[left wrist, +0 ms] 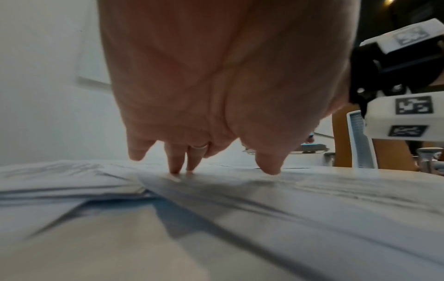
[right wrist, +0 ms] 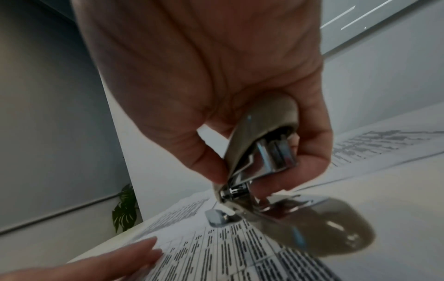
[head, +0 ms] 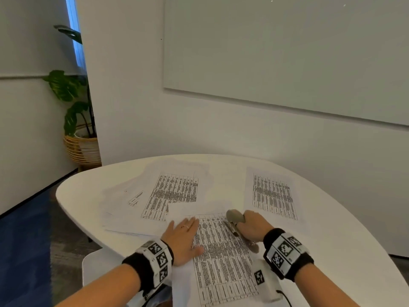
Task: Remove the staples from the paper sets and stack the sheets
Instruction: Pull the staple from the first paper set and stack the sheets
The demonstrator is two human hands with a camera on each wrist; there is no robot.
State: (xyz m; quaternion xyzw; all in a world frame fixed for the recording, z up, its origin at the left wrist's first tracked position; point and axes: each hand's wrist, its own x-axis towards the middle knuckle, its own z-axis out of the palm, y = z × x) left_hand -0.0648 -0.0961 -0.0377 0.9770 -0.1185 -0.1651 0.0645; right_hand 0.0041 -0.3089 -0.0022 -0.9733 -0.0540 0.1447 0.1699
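Observation:
A printed paper set [head: 221, 253] lies on the white table [head: 332, 240] in front of me. My left hand [head: 183, 238] lies flat on its left side, fingers straight, fingertips [left wrist: 175, 169] pressing the sheet. My right hand [head: 250, 227] grips a metal staple remover [head: 238, 227] over the set's upper right part. In the right wrist view the staple remover [right wrist: 261, 171] has its lower arm resting on the paper set [right wrist: 228, 252], and its tip [right wrist: 221, 217] sits on the sheet. No staple is plainly visible.
A loose pile of printed sheets [head: 170, 193] spreads over the left back of the table. One separate sheet [head: 273, 196] lies at the back right. A small white tagged box [head: 264, 282] with a cable sits by my right wrist. A potted plant [head: 77, 129] stands beyond the table.

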